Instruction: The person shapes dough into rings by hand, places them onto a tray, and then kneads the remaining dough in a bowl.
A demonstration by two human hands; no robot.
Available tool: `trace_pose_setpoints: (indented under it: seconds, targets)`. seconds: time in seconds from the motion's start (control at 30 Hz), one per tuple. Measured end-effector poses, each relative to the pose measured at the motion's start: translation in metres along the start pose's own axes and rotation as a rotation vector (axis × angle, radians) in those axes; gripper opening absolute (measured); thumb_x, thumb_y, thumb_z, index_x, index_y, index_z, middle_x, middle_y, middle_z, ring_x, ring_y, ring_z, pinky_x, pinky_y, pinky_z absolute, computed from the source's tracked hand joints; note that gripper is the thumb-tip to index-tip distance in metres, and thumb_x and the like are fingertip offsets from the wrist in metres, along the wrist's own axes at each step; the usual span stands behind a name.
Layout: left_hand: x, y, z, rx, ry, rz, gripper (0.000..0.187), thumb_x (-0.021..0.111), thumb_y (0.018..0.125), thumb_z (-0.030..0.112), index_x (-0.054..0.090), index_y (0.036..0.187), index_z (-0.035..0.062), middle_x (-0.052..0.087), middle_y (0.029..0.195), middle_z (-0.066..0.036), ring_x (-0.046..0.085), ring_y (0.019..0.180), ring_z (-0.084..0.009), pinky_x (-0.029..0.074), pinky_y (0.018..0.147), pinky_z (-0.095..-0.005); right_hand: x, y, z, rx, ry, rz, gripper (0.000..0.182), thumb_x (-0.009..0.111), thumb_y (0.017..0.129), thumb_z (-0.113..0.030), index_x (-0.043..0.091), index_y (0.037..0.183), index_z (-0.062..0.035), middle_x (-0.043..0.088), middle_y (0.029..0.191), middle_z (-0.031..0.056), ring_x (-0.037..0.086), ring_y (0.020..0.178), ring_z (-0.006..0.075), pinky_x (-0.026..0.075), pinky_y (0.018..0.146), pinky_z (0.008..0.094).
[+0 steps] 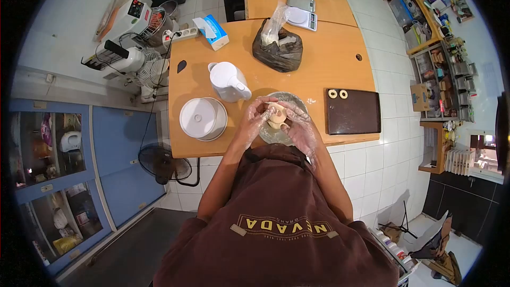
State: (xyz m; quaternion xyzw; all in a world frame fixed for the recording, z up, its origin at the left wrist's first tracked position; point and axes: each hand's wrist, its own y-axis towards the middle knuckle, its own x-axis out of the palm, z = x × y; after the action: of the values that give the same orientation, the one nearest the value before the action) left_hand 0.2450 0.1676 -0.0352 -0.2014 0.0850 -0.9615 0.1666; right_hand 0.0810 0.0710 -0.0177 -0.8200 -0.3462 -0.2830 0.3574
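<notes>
A pale piece of dough [277, 119] is held between my two hands over a flour-dusted bowl [272, 137]. My left hand [258, 118] grips it from the left, fingers curled round its upper edge. From the other side my right hand [300, 126] closes on it, with flour over the fingers and palm. The hands hide part of the dough, so its full shape cannot be made out. On a dark baking tray [353, 114] to the right lie two small dough rings, a left ring [332, 94] and a right ring [343, 94], in the far left corner.
Left of the bowl stand a white lidded tub [197, 118] and a white pitcher [227, 81]. Farther back are a black plastic bag [277, 56], a kitchen scale [302, 18], a tissue pack [214, 32] and a power strip [181, 34]. A black fan [163, 163] stands beside the table [313, 74].
</notes>
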Motion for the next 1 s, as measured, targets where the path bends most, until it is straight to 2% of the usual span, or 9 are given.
trace_pose_setpoints:
  seconds: [0.2,0.3,0.37,0.5,0.57,0.67,0.8,0.9,1.0]
  targets:
    - [-0.002,-0.001,0.0,-0.032,0.06,-0.036,0.036,0.069,0.099,0.012,0.059,0.132,0.0023,0.066,0.123,-0.008,0.062,0.116,-0.0165,0.048,0.102,-0.0341,-0.003,0.003,0.0,-0.114,-0.121,0.011,0.035,0.064,0.102,-0.012,0.062,0.136,-0.0025,0.068,0.126,0.0077,0.065,0.113,0.0165,0.051,0.095,0.031]
    - [-0.011,0.004,-0.01,0.001,0.134,-0.059,0.035,0.069,0.097,0.007,0.059,0.13,0.0007,0.067,0.12,-0.009,0.063,0.114,-0.0161,0.049,0.101,-0.0334,-0.001,0.003,0.004,-0.149,-0.292,0.014,0.035,0.067,0.1,-0.009,0.062,0.134,-0.003,0.069,0.124,0.008,0.065,0.111,0.016,0.052,0.095,0.0306]
    - [-0.014,0.004,-0.013,0.076,0.203,-0.09,0.034,0.067,0.097,0.003,0.058,0.129,-0.0004,0.068,0.117,-0.009,0.063,0.112,-0.0151,0.05,0.1,-0.0326,-0.001,0.001,0.004,-0.234,-0.532,0.022,0.037,0.068,0.098,-0.006,0.062,0.134,-0.0032,0.07,0.121,0.0083,0.066,0.108,0.0165,0.053,0.092,0.0302]
    - [-0.002,0.001,-0.014,0.157,0.317,0.03,0.027,0.066,0.091,-0.005,0.063,0.118,-0.0051,0.072,0.104,-0.011,0.068,0.096,-0.0148,0.055,0.087,-0.0317,-0.01,0.006,0.013,-0.43,-0.809,0.078,0.037,0.071,0.094,-0.004,0.064,0.13,-0.0035,0.073,0.112,0.0109,0.07,0.103,0.0179,0.055,0.088,0.0315]
    - [0.004,-0.001,-0.011,0.186,0.313,0.053,0.026,0.066,0.09,-0.005,0.063,0.116,-0.0053,0.072,0.1,-0.012,0.068,0.092,-0.015,0.056,0.084,-0.0327,-0.001,0.002,0.007,-0.452,-0.923,0.129,0.035,0.071,0.091,-0.002,0.067,0.126,-0.0027,0.074,0.108,0.0152,0.072,0.1,0.0239,0.056,0.087,0.0351]
    - [0.002,-0.003,-0.008,0.149,0.455,-0.031,0.021,0.066,0.097,0.0,0.058,0.117,-0.0013,0.067,0.109,-0.007,0.065,0.103,-0.0136,0.055,0.091,-0.0305,0.0,0.001,0.002,-0.57,-1.201,0.176,0.031,0.072,0.088,-0.001,0.07,0.119,-0.0017,0.074,0.104,0.0212,0.072,0.097,0.0341,0.056,0.086,0.0405]
    - [0.006,-0.006,-0.01,0.148,0.413,0.018,0.024,0.064,0.097,-0.001,0.057,0.119,-0.0005,0.067,0.109,-0.007,0.065,0.103,-0.014,0.055,0.09,-0.031,-0.001,0.002,0.003,-0.757,-1.412,0.175,0.031,0.072,0.087,-0.003,0.072,0.118,-0.0013,0.073,0.102,0.0253,0.07,0.093,0.0445,0.056,0.084,0.0455]
    - [0.008,-0.006,-0.009,0.226,0.384,0.074,0.025,0.063,0.096,-0.003,0.057,0.12,0.0,0.066,0.108,-0.007,0.065,0.104,-0.0145,0.054,0.092,-0.0313,-0.003,0.003,0.006,-0.728,-1.488,0.2,0.03,0.072,0.089,-0.003,0.071,0.119,0.0019,0.075,0.098,0.0187,0.075,0.089,0.0239,0.057,0.08,0.0357]
    - [0.007,-0.003,-0.017,0.26,0.305,0.114,0.028,0.064,0.094,-0.004,0.057,0.121,-0.0008,0.066,0.108,-0.008,0.064,0.103,-0.0156,0.054,0.091,-0.032,0.002,0.001,0.008,-0.526,-1.344,0.226,0.032,0.071,0.09,-0.003,0.07,0.121,0.0013,0.075,0.098,0.0193,0.076,0.088,0.0254,0.057,0.079,0.0363]
